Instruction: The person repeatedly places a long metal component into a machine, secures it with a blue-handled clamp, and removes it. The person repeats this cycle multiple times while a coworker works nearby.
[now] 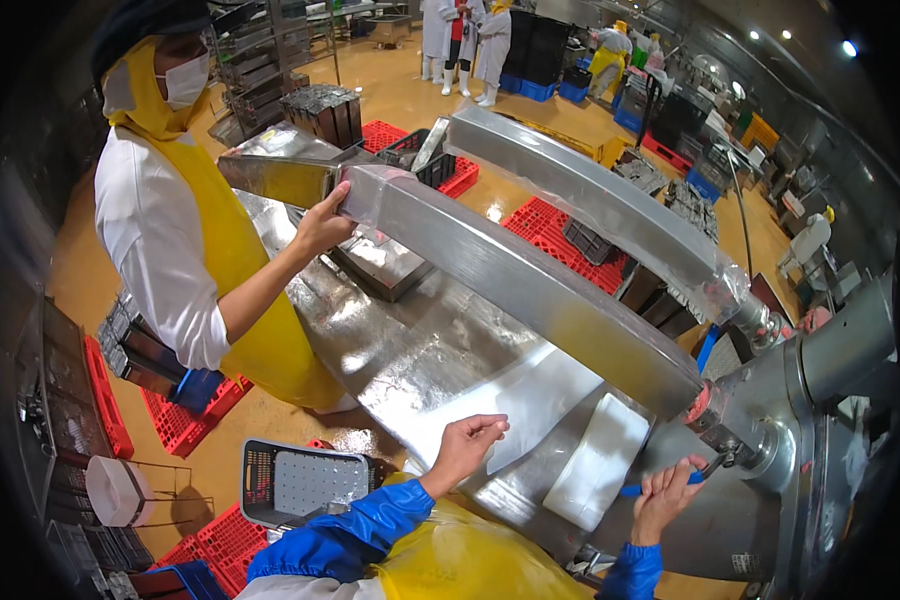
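Left hand: the person's left hand [467, 443] hangs loosely curled, fingers bent toward the palm with nothing in them, just above the long stainless-steel work table [410, 350] and the translucent white plastic sheet [545, 395] that lies on it.
Right hand: the right hand [667, 497] is closed around a small blue handle [660, 487], which leads to a metal clip at the round nozzle [705, 405] of the big grey steel filling machine [820, 400].
Hands: well apart, left over the table, right at the machine's front.
Sleeves: both forearms wear blue sleeve covers [355, 525] over a yellow apron [470, 560].
Long mould: a long rectangular stainless-steel mould wrapped in clear film [530, 290] runs diagonally from the nozzle up to the left, above the table.
Second mould: another film-wrapped steel mould [590, 195] lies behind it, its end at a second outlet of the machine.
Co-worker: a person in a white coat, yellow apron and face mask stands on the left; their hand [322, 225] grips the far end of the nearer mould.
White block: a flat white rectangular slab [600, 460] rests on the table between the two hands.
Floor: red plastic pallets [560, 235] and a grey perforated crate [305, 480] sit on the yellow floor.
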Demonstrator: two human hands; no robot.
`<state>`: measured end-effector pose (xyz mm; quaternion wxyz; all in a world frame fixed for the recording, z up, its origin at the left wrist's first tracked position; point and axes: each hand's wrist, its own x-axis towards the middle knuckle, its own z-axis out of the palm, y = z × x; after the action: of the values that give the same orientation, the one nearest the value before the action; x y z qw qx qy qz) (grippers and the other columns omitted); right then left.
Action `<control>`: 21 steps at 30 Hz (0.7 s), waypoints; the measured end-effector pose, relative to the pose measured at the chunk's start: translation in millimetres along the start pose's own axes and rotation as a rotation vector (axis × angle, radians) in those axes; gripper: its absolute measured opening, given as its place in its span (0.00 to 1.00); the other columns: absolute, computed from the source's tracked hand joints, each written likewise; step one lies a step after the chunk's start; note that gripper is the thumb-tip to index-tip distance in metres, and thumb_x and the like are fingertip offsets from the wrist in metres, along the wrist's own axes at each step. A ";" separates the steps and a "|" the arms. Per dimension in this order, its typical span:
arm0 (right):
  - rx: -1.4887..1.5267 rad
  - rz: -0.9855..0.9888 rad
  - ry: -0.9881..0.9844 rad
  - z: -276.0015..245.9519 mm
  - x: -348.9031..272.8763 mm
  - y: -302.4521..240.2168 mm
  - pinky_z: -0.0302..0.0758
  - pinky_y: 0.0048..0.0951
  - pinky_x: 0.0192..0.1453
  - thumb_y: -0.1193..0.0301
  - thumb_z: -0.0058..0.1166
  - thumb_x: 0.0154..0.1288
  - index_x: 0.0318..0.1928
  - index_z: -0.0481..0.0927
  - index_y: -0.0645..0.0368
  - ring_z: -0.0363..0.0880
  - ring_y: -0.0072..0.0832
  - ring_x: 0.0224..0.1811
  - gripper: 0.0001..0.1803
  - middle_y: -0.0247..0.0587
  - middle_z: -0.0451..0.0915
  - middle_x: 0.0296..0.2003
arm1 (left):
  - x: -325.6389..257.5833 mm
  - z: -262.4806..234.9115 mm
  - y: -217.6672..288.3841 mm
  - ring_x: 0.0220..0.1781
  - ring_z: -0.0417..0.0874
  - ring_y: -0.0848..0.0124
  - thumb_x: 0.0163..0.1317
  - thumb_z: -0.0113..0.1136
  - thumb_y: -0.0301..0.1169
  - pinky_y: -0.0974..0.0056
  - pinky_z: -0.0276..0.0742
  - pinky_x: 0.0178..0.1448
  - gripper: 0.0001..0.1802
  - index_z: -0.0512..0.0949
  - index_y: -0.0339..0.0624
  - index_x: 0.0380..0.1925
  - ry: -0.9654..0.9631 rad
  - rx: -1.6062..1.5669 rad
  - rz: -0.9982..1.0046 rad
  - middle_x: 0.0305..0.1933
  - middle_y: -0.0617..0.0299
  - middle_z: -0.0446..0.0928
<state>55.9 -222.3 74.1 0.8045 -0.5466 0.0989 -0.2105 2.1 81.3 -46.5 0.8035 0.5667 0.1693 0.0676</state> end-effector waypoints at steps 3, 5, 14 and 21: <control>-0.246 0.039 -0.140 -47.4 15.7 -6.9 0.58 0.20 0.15 0.70 0.49 0.82 0.57 0.67 0.49 0.56 0.14 0.14 0.09 0.25 0.60 0.20 | 2.5 -3.0 -0.5 0.44 0.88 0.74 0.72 0.68 0.32 0.68 0.84 0.52 0.15 0.86 0.32 0.52 -0.009 0.039 0.007 0.45 0.59 0.89; -0.241 0.000 -0.189 -44.6 16.8 -6.4 0.63 0.22 0.19 0.67 0.48 0.83 0.58 0.66 0.51 0.60 0.15 0.16 0.10 0.27 0.63 0.21 | 4.3 2.9 1.0 0.43 0.88 0.74 0.71 0.69 0.33 0.68 0.84 0.51 0.15 0.87 0.33 0.51 -0.009 0.034 -0.006 0.43 0.60 0.89; 0.112 0.404 -0.389 -136.4 35.3 143.4 0.75 0.23 0.37 0.68 0.51 0.80 0.51 0.73 0.59 0.74 0.20 0.32 0.08 0.30 0.74 0.32 | -0.1 40.7 -15.6 0.36 0.82 0.82 0.70 0.72 0.34 0.73 0.79 0.44 0.12 0.88 0.35 0.43 -0.113 0.077 -0.059 0.37 0.66 0.87; -0.091 0.262 -0.769 -21.8 -48.8 142.8 0.78 0.20 0.44 0.78 0.65 0.71 0.51 0.76 0.61 0.80 0.16 0.38 0.13 0.33 0.80 0.36 | -10.3 77.5 -17.6 0.39 0.84 0.79 0.72 0.69 0.30 0.70 0.81 0.46 0.10 0.87 0.34 0.45 -0.338 0.133 -0.078 0.39 0.63 0.88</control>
<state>36.8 -173.9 -69.3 0.7779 -0.6031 -0.1310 0.1183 18.1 3.3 -37.6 0.7832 0.6149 0.0580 -0.0713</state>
